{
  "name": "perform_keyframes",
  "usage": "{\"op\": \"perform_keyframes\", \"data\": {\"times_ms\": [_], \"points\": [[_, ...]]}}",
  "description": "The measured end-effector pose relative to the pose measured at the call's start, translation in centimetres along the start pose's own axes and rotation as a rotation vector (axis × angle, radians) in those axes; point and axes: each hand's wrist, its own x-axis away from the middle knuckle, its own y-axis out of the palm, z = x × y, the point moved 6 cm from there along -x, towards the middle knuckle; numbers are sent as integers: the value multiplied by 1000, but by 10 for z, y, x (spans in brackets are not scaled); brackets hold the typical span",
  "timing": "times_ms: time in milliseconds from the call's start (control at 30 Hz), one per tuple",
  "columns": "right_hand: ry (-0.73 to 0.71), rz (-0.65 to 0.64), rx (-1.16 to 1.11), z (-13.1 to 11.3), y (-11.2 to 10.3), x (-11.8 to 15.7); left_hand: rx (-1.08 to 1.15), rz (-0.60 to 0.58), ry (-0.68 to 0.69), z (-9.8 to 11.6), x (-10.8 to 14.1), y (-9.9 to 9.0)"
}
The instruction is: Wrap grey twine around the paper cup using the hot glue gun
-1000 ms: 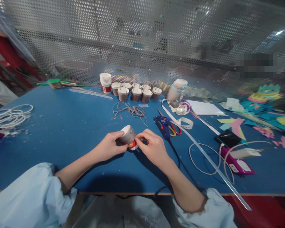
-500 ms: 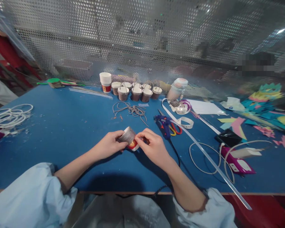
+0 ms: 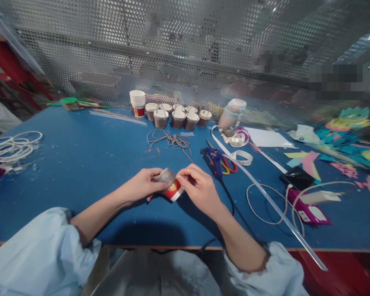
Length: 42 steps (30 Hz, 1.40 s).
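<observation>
A red and white paper cup [image 3: 174, 192], its upper part wound with grey cord [image 3: 166, 176], lies tilted between my hands above the blue table. My left hand [image 3: 146, 183] is closed around the wrapped end. On the cup's right side, near the cord's edge, my right hand [image 3: 197, 187] is pinched, its fingertips against or very close to the cup. What those fingertips hold is hidden. Beyond the hands lies a loose tangle of grey cord [image 3: 175, 141]. Right of my right hand is a blue glue gun [image 3: 215, 160], with scissors [image 3: 231, 165] beside it.
Several cord-wrapped cups [image 3: 178, 119] and a stack of paper cups [image 3: 137, 100] stand along the perforated metal screen [image 3: 105, 61]. A jar-like bottle [image 3: 232, 113], white ribbon [image 3: 243, 157], a long clear strip [image 3: 276, 209], a purple box [image 3: 311, 211] and coiled white cable [image 3: 15, 146] surround the work area.
The cup has turned and tilted in my hands, so more of its red printed side shows. Both hands stay in nearly the same place. The view has shifted slightly.
</observation>
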Motion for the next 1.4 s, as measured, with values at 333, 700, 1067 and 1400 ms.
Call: {"op": "perform_keyframes", "data": {"times_ms": [333, 700, 1067, 1400], "points": [[16, 50, 48, 8, -1, 0, 24, 3, 21, 1, 0, 3], [52, 54, 71, 8, 0, -1, -14, 84, 72, 2, 0, -3], [52, 63, 69, 7, -1, -2, -19, 93, 89, 3, 1, -3], [69, 50, 85, 8, -1, -1, -18, 107, 122, 3, 1, -4]]}}
